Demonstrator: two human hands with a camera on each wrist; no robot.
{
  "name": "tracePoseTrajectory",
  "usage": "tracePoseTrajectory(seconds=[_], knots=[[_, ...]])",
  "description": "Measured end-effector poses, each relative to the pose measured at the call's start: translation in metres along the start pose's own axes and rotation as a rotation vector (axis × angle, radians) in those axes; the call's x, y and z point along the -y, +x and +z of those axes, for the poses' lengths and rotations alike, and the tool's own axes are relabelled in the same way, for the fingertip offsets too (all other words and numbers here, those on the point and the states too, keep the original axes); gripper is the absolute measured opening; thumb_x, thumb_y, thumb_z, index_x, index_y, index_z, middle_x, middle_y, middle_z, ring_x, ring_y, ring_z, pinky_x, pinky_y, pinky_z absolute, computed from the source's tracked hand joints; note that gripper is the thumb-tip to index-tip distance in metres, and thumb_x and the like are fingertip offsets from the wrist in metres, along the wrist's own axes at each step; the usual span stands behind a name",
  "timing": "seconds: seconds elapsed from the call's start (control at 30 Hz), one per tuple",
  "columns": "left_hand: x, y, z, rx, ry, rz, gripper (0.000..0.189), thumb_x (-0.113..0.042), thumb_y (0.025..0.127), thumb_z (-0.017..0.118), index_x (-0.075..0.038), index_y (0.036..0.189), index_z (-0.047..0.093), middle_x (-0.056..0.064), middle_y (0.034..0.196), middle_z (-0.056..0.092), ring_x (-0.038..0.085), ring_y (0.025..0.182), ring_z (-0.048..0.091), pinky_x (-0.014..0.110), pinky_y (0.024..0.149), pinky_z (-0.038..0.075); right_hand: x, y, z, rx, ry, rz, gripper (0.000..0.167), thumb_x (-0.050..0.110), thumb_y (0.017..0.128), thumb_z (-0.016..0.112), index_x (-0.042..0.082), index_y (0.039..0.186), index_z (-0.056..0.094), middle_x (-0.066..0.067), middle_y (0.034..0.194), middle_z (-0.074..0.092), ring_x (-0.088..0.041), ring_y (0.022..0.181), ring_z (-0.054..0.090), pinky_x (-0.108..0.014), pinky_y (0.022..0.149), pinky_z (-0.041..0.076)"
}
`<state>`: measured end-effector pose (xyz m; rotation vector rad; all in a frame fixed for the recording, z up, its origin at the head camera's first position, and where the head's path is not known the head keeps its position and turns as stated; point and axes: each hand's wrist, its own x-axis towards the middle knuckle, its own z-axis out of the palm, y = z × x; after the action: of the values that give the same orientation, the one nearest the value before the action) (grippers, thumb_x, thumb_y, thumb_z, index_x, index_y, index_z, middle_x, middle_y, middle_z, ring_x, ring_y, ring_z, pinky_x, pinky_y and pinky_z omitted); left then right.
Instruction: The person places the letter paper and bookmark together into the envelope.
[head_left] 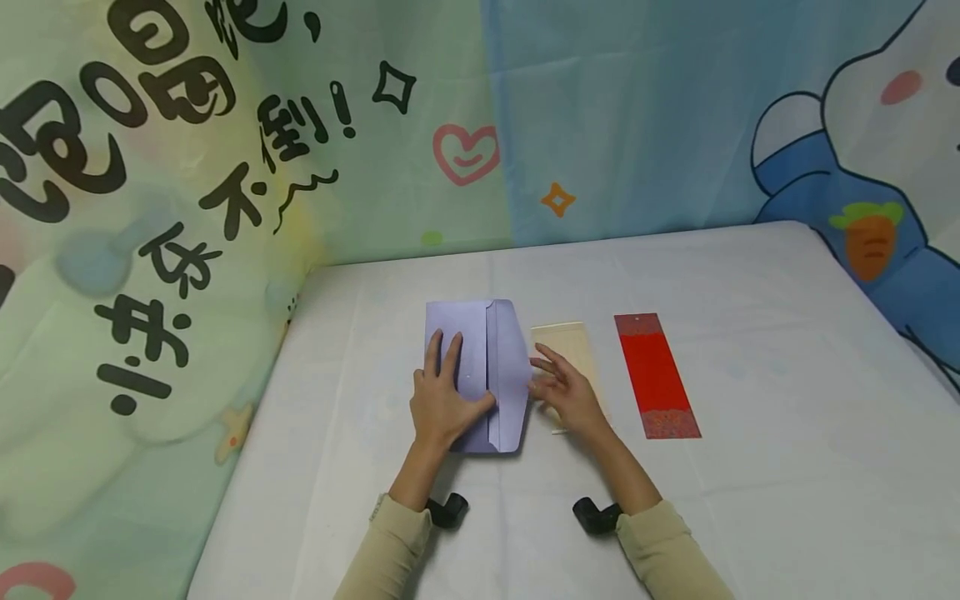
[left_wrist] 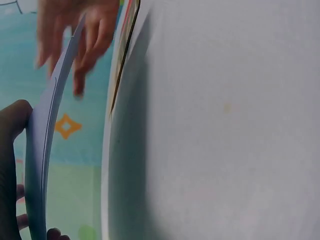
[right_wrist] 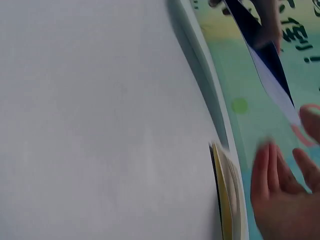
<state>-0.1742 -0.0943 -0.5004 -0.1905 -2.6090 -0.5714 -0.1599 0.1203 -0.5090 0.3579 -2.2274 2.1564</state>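
Observation:
A lilac paper envelope (head_left: 471,367) with its flap on the right side is held up off the white table, tilted on edge in the left wrist view. My left hand (head_left: 442,408) grips it, the thumb and two fingers spread over its face and other fingertips (left_wrist: 52,234) showing at its far side. To the right of the flap, my right hand (head_left: 567,392) hangs with loosely bent fingers and nothing in them. In the right wrist view its thumb (right_wrist: 312,122) comes close to the flap's tip. Partly under that hand lies a cream, booklet-like stack (head_left: 573,342).
A long red card (head_left: 657,375) with patterned ends and a small hole lies right of the cream stack. White cloth covers the table (head_left: 787,483). Printed cloth backdrops (head_left: 637,108) rise behind and along the left side. Black cameras sit at both wrists.

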Motion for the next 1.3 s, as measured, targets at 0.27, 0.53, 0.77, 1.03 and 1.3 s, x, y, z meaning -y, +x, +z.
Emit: tracePoseTrajectory(seconds=[0.27, 0.53, 0.77, 1.03, 1.3], knots=[[0.008, 0.001, -0.006, -0.01, -0.021, -0.056, 0.095, -0.054, 0.055, 0.066, -0.03, 0.142, 0.037, -0.003, 0.15, 0.025, 0.029, 0.073, 0.047, 0.033, 0.041, 0.039, -0.015, -0.003, -0.034, -0.293, -0.549, -0.042, 0.058, 0.012, 0.08, 0.069, 0.003, 0.133, 0.047, -0.021, 0.132, 0.047, -0.037, 0.122, 0.039, -0.054, 0.097, 0.03], [0.006, 0.0, -0.006, -0.006, -0.041, -0.056, 0.096, -0.054, 0.055, 0.067, -0.029, 0.142, 0.036, -0.003, 0.15, 0.024, 0.029, 0.074, 0.047, 0.033, 0.041, 0.038, -0.027, -0.005, -0.037, -0.139, -0.693, 0.031, 0.08, 0.018, 0.079, 0.07, 0.006, 0.145, 0.026, -0.025, 0.145, 0.027, -0.038, 0.135, 0.015, -0.059, 0.102, 0.017], [0.004, -0.001, -0.006, -0.014, -0.041, -0.046, 0.094, -0.054, 0.056, 0.066, -0.029, 0.142, 0.036, -0.001, 0.149, 0.026, 0.029, 0.073, 0.048, 0.033, 0.041, 0.038, -0.022, -0.008, -0.036, -0.114, -0.754, 0.022, 0.075, 0.014, 0.079, 0.07, 0.0, 0.142, 0.031, -0.026, 0.144, 0.028, -0.038, 0.134, 0.018, -0.056, 0.104, 0.015], [0.004, -0.001, -0.005, -0.033, -0.047, -0.037, 0.092, -0.054, 0.057, 0.065, -0.028, 0.141, 0.038, -0.001, 0.149, 0.026, 0.029, 0.073, 0.047, 0.034, 0.041, 0.039, -0.024, -0.008, -0.037, -0.171, -0.69, -0.081, 0.056, 0.001, 0.074, 0.071, -0.004, 0.126, 0.052, -0.025, 0.135, 0.043, -0.042, 0.121, 0.036, -0.055, 0.099, 0.024], [0.003, -0.001, -0.004, -0.026, -0.037, -0.035, 0.091, -0.054, 0.057, 0.065, -0.028, 0.14, 0.039, -0.002, 0.15, 0.024, 0.03, 0.075, 0.048, 0.034, 0.041, 0.039, -0.02, -0.01, -0.038, -0.108, -0.736, 0.024, 0.056, 0.008, 0.08, 0.067, -0.003, 0.132, 0.047, -0.028, 0.143, 0.028, -0.043, 0.129, 0.023, -0.061, 0.099, 0.019]])
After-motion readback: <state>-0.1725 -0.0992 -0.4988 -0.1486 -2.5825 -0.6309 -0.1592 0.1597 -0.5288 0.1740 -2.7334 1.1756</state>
